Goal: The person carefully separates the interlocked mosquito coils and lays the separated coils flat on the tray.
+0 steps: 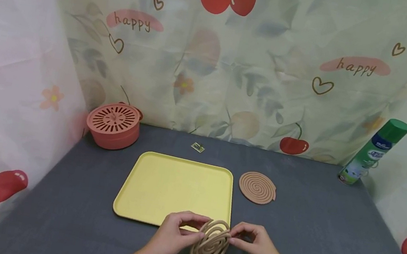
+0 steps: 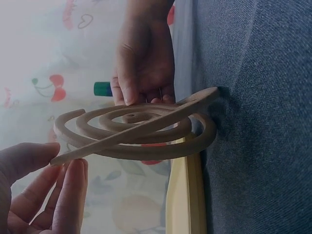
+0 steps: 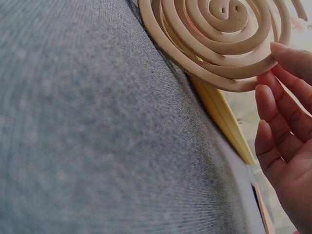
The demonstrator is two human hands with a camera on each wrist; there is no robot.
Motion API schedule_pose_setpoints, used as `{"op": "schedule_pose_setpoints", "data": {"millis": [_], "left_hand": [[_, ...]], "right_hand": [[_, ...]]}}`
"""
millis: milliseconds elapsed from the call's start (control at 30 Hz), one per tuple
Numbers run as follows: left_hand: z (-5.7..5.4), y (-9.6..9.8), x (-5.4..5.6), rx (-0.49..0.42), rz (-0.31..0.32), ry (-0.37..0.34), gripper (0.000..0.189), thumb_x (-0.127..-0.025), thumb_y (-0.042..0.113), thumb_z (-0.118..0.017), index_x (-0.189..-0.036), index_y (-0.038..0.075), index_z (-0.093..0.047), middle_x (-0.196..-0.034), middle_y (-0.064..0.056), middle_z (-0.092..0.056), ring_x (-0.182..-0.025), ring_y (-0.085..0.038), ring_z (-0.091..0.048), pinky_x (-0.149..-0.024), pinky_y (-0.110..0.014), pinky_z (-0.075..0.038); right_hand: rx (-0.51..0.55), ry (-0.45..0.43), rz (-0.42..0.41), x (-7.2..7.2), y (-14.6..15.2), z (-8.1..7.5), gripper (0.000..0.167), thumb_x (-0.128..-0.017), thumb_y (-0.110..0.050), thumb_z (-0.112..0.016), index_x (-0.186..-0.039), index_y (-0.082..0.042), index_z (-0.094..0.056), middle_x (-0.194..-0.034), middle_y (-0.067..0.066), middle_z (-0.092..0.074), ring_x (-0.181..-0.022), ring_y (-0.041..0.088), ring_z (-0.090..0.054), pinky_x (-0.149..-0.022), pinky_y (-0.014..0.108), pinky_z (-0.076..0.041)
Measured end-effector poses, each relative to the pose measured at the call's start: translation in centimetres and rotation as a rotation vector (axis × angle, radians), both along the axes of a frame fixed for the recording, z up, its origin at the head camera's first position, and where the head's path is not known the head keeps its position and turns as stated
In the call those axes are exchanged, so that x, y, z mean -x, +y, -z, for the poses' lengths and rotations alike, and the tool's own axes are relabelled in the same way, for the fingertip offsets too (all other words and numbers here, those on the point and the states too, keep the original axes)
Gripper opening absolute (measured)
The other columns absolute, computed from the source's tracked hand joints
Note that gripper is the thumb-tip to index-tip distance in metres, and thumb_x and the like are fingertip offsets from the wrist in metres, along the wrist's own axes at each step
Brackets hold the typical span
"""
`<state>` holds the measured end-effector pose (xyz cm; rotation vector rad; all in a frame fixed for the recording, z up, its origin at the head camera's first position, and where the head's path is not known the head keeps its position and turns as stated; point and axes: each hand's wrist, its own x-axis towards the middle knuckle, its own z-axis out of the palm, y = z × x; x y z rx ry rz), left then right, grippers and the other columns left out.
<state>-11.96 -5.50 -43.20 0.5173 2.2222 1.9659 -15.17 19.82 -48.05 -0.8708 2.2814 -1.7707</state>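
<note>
Both hands hold a brown mosquito coil (image 1: pixel 212 244) near the table's front, tilted up at the tray's front right corner. My left hand (image 1: pixel 170 235) pinches the outer end of one strand between thumb and fingers, as the left wrist view shows. Opposite it, my right hand (image 1: pixel 258 246) pinches the outer ring with thumb and forefinger. Its rings are spread apart, and one strand (image 2: pixel 131 128) slants across the others. A second mosquito coil (image 1: pixel 257 188) lies flat on the table, right of the tray.
A yellow tray (image 1: pixel 177 189) lies just beyond the hands on the dark cloth. At the back left stands a round red box (image 1: pixel 114 137) with a slotted lid. A small metal piece (image 1: pixel 198 147) lies behind the tray. A green spray can (image 1: pixel 371 153) stands at the back right.
</note>
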Motion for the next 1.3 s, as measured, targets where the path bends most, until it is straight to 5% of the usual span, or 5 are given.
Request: {"op": "schedule_pose_setpoints", "data": {"millis": [1300], "left_hand": [[0.43,-0.05,0.48,0.001,-0.003,-0.054,0.028,-0.081,0.004,-0.068,-0.108,-0.001,-0.067,-0.104,-0.020,-0.068,-0.086,-0.007,-0.065,-0.071,-0.016,-0.052]], "right_hand": [[0.016,-0.290,-0.058,-0.31,0.42,-0.69,0.024,-0.090,-0.009,-0.059,-0.098,0.013,-0.056,-0.086,-0.008,-0.062,-0.076,0.003,-0.056,-0.069,0.025,-0.050]]}}
